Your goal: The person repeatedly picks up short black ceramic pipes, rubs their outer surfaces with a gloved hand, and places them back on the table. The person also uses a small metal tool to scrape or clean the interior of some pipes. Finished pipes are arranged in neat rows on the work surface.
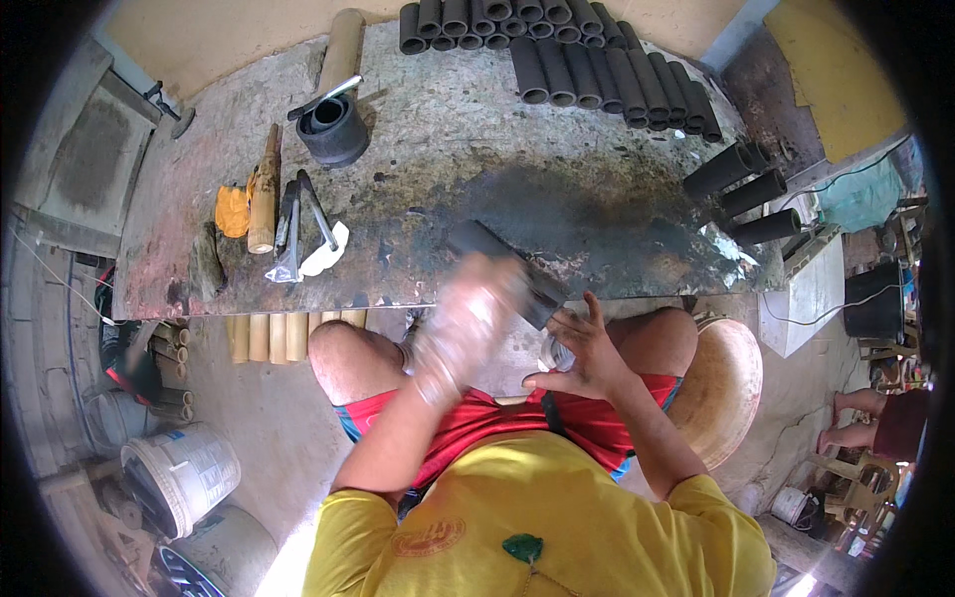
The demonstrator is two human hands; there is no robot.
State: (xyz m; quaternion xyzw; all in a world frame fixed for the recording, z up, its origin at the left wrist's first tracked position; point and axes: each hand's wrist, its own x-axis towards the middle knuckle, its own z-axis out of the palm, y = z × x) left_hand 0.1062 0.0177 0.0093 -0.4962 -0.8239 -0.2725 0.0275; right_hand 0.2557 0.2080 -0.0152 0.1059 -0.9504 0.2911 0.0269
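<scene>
A black tube (542, 302) lies slanted at the table's near edge, its near end reaching past the edge toward me. My left hand (482, 298), covered in clear plastic, is wrapped over the tube's middle and blurred by motion. Beside the tube's near end is my right hand (587, 348), bare, with thumb and fingers spread. A fingertip lies close to that end; I cannot tell whether it touches. Dark smears cover the worktable (398, 199) around the tube.
Stacked black tubes (567, 75) line the back, and several more (751, 194) lie at the right edge. Left on the table are a dark round container (333, 129) with a brush (328, 98) across it, a bamboo piece (264, 204), an orange cloth (233, 211) and brushes (288, 224).
</scene>
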